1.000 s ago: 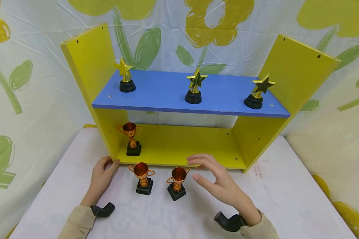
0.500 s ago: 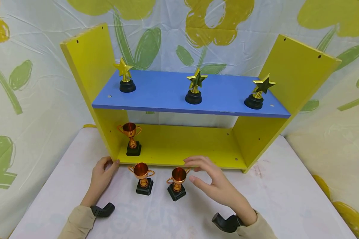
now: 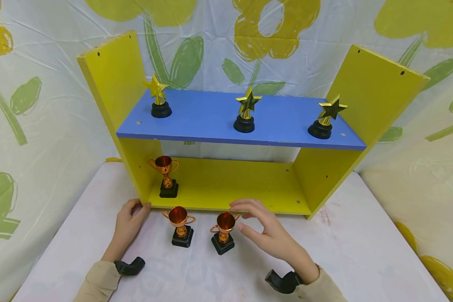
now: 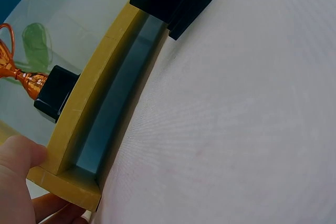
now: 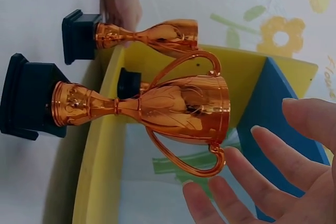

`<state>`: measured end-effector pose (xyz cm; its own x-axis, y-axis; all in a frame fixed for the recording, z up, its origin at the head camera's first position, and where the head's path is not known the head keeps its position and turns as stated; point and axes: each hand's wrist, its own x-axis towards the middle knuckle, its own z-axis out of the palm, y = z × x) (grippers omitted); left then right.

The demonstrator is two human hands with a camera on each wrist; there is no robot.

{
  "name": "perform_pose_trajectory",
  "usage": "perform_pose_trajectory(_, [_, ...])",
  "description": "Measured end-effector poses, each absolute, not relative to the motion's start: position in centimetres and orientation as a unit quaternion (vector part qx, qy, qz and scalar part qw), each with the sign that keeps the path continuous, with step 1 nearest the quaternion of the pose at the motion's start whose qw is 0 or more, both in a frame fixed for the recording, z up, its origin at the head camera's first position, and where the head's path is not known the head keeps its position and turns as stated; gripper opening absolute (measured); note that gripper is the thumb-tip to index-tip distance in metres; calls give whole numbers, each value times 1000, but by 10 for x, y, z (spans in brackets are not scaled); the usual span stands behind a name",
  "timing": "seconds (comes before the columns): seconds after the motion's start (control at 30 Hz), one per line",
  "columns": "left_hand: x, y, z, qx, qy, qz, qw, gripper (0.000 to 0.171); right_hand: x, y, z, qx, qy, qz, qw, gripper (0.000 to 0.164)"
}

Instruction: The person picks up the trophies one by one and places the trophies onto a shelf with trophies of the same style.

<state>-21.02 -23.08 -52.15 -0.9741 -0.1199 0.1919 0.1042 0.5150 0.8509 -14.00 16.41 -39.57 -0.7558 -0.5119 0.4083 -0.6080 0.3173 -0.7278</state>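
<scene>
My left hand [image 3: 130, 221] holds the lower left corner of a yellow shelf unit [image 3: 226, 184]. In the left wrist view its thumb [image 4: 23, 153] lies on the front and its fingers go behind the side panel. My right hand [image 3: 273, 235] hovers just right of a bronze-coloured trophy cup [image 3: 225, 222] with two handles and a black base. The right wrist view shows that hand's fingers spread and slightly bent beside the cup [image 5: 184, 108], not round it. A second trophy cup [image 3: 178, 218] stands upright to the left on the table [image 3: 196, 277].
A third trophy cup [image 3: 165, 167] stands at the left of the yellow bottom board. On the blue shelf [image 3: 204, 113] are three gold star trophies: left [image 3: 156, 90], middle [image 3: 248, 102] and right [image 3: 331, 109]. A flower-patterned cloth [image 3: 211, 42] hangs behind.
My right hand has drifted a little to the left, closer to the near trophy cup. The left hand, the cups and the star trophies have stayed where they were.
</scene>
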Motion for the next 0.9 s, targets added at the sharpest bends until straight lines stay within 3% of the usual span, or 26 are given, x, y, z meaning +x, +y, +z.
perform_pose_trajectory(0.9, [-210, -231, -521, 4, -863, -492, 115, 42, -145, 151, -416, 338, -805, 488, 16, 38])
